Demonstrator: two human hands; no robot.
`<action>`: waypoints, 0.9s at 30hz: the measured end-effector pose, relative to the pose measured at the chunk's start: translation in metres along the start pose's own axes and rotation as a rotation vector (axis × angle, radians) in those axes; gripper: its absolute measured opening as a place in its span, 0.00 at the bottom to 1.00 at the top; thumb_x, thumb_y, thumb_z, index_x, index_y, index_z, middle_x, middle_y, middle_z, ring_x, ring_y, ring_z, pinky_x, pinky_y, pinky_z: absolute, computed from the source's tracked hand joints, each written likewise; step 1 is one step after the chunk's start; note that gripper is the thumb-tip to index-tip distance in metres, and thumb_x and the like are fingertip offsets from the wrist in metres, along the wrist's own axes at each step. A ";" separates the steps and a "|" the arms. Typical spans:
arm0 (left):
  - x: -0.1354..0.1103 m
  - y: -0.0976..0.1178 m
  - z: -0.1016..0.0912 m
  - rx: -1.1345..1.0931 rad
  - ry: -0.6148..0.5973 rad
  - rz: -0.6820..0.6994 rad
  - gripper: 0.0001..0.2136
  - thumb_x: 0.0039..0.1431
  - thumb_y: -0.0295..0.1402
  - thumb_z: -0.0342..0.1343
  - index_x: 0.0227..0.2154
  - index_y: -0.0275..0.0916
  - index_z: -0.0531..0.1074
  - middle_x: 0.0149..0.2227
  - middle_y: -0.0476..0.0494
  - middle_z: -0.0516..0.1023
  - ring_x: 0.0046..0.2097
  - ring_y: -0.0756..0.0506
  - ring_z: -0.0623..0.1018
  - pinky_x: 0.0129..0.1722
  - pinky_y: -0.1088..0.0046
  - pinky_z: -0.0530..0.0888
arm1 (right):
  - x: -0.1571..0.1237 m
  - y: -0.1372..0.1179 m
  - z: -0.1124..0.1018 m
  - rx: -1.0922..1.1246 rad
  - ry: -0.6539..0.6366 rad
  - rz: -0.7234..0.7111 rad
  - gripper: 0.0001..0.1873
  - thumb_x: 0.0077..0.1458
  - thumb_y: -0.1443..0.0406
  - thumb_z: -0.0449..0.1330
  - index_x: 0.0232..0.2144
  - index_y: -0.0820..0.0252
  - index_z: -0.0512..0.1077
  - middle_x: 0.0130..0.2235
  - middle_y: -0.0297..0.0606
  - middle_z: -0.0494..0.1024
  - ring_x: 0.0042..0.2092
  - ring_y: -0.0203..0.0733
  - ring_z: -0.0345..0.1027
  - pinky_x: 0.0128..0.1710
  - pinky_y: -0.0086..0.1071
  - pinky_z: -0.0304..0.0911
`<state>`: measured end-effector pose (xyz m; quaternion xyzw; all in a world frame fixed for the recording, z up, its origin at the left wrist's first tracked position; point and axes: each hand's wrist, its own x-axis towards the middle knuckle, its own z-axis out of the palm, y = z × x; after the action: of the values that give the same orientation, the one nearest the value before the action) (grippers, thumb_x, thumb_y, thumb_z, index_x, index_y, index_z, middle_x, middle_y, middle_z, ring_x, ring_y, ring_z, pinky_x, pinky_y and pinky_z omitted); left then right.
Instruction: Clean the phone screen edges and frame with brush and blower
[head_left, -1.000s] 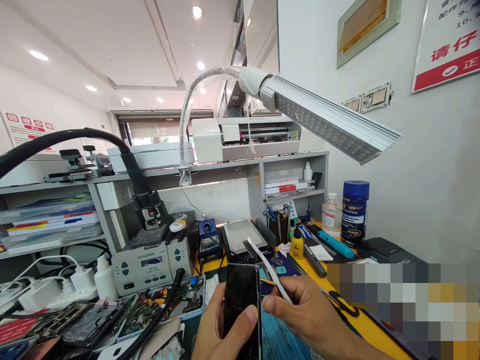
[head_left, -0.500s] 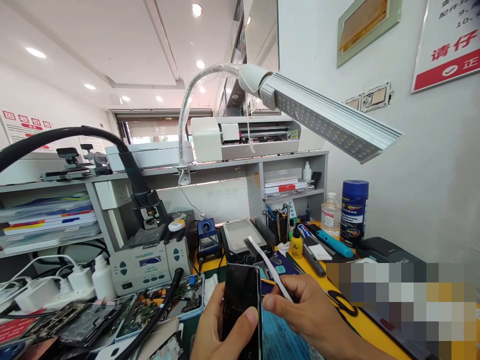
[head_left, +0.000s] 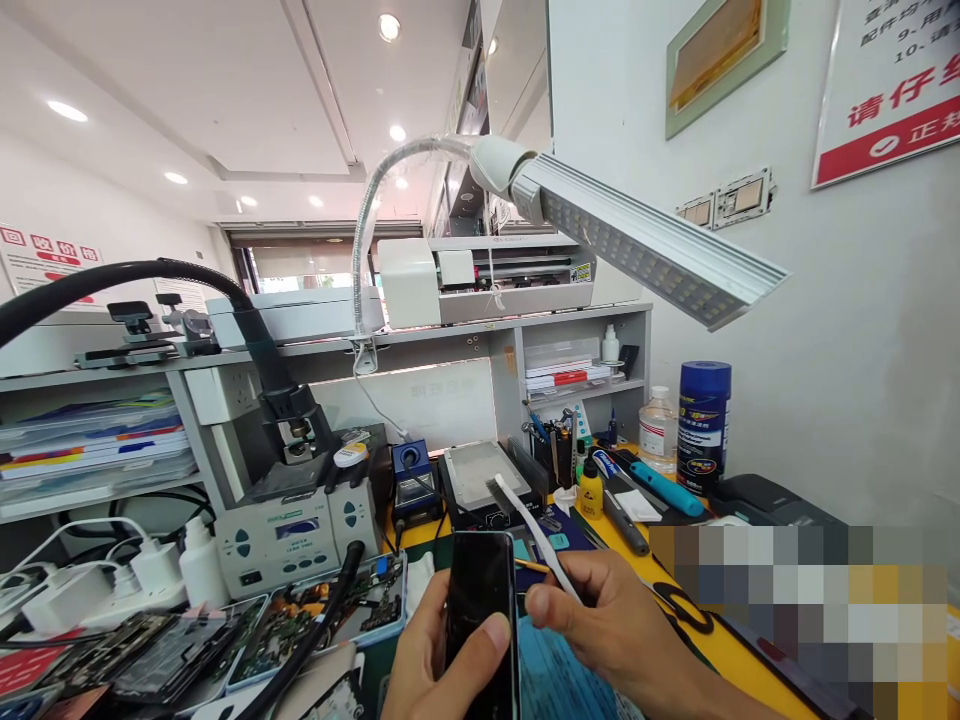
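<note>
My left hand (head_left: 442, 660) grips a black smartphone (head_left: 480, 600) upright at the bottom middle, thumb pressed on its dark screen. My right hand (head_left: 607, 620) is just right of the phone, fingers pinched on the white handle of a small brush (head_left: 529, 520). The brush points up and left, its dark bristles above the phone's top right corner, not touching the phone.
A grey rework station (head_left: 292, 530) and trays of circuit boards (head_left: 300, 610) sit to the left. A black hose (head_left: 315, 630) crosses them. An LED lamp (head_left: 652, 250) hangs overhead. Bottles, a blue can (head_left: 703, 420) and pens stand on the yellow mat (head_left: 735, 650) to the right.
The view has shifted slightly right and up. Both hands keep their hold; phone and brush sit almost where they were.
</note>
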<state>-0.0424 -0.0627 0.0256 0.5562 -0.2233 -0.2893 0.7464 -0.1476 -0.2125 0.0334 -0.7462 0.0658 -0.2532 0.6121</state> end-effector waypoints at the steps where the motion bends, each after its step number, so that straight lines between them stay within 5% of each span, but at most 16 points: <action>1: 0.003 -0.001 -0.002 -0.035 0.038 -0.011 0.39 0.38 0.53 0.75 0.52 0.39 0.73 0.49 0.34 0.83 0.55 0.28 0.79 0.55 0.57 0.72 | -0.001 -0.001 -0.001 0.005 0.001 0.000 0.34 0.55 0.37 0.61 0.21 0.60 0.67 0.19 0.24 0.52 0.23 0.32 0.43 0.22 0.30 0.40; 4: 0.010 0.003 -0.009 -0.111 0.148 -0.014 0.40 0.39 0.50 0.76 0.55 0.39 0.71 0.47 0.36 0.84 0.54 0.29 0.80 0.51 0.58 0.75 | -0.004 -0.005 -0.005 -0.009 -0.026 0.039 0.36 0.62 0.36 0.51 0.28 0.61 0.75 0.16 0.24 0.53 0.20 0.33 0.45 0.20 0.30 0.42; 10: 0.011 0.019 -0.012 -0.069 0.191 0.094 0.39 0.44 0.51 0.74 0.56 0.36 0.70 0.42 0.38 0.85 0.51 0.32 0.81 0.48 0.61 0.74 | -0.010 -0.008 -0.007 -0.466 -0.056 -0.086 0.33 0.68 0.42 0.49 0.30 0.60 0.80 0.24 0.32 0.64 0.28 0.38 0.57 0.27 0.31 0.49; 15: 0.011 0.012 -0.012 -0.126 0.148 0.005 0.34 0.42 0.49 0.75 0.51 0.40 0.74 0.44 0.40 0.85 0.50 0.34 0.82 0.48 0.63 0.75 | -0.008 -0.005 -0.008 -0.533 -0.045 -0.114 0.34 0.70 0.44 0.46 0.29 0.60 0.78 0.24 0.32 0.64 0.28 0.38 0.57 0.26 0.31 0.49; 19: 0.014 0.012 -0.014 -0.214 0.144 -0.062 0.29 0.41 0.44 0.76 0.46 0.40 0.76 0.35 0.47 0.84 0.40 0.41 0.84 0.42 0.70 0.76 | -0.005 -0.001 -0.009 -0.549 -0.077 -0.141 0.35 0.70 0.44 0.44 0.26 0.61 0.74 0.23 0.30 0.60 0.27 0.37 0.54 0.27 0.32 0.46; 23: 0.020 0.014 -0.014 -0.255 0.073 -0.095 0.21 0.39 0.42 0.76 0.34 0.38 0.77 0.16 0.58 0.69 0.20 0.49 0.74 0.29 0.73 0.73 | -0.003 0.003 -0.010 -0.573 -0.124 -0.136 0.35 0.70 0.43 0.44 0.23 0.61 0.70 0.22 0.29 0.57 0.26 0.36 0.52 0.27 0.33 0.44; 27: 0.024 0.015 -0.016 -0.275 0.005 -0.146 0.19 0.39 0.39 0.76 0.30 0.38 0.75 0.15 0.57 0.64 0.21 0.47 0.75 0.25 0.74 0.70 | -0.002 0.003 -0.011 -0.520 -0.098 -0.112 0.36 0.69 0.42 0.44 0.26 0.62 0.75 0.23 0.30 0.58 0.27 0.37 0.54 0.27 0.33 0.45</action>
<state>-0.0118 -0.0651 0.0357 0.4644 -0.1388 -0.3692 0.7930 -0.1536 -0.2224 0.0312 -0.8922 0.0576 -0.2248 0.3875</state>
